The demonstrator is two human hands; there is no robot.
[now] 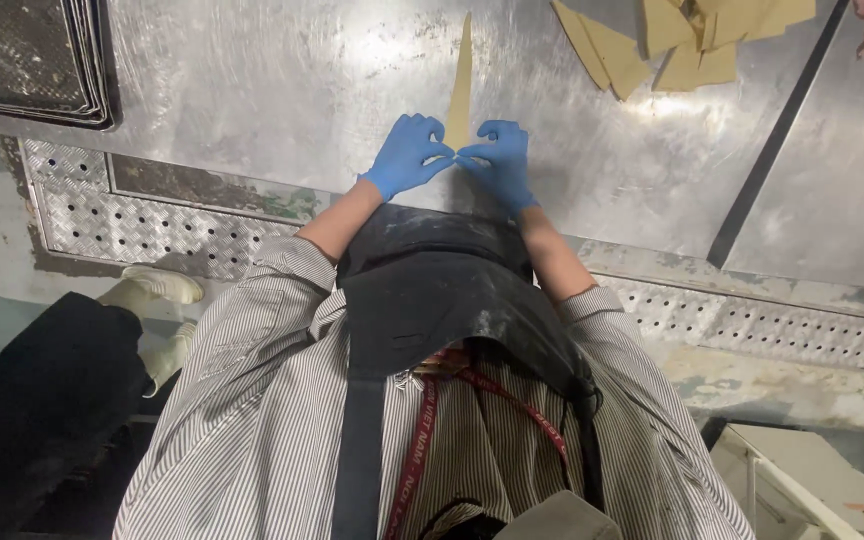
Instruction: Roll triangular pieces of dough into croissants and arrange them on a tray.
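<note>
1. We see our left hand (pixel 407 153) in a blue glove, resting on a shiny metal table (pixel 282 90).
2. We see our right hand (pixel 500 160) in a blue glove too, just beside the left one.
3. The fingertips of both hands meet at the wide bottom end of a long, thin tan strip (pixel 461 85). The fingers are pinched together on that end.
4. The strip lies flat on the table and gets pointy at its far end, away from us.
5. More tan pieces (pixel 687 40) lie in a heap near the far right corner of the table, well apart from our hands.
6. A stack of dark woven sheets (pixel 27 55) sits at the far left.
7. We wear a striped shirt (pixel 252 400) and a dark apron (pixel 432 290).
</note>
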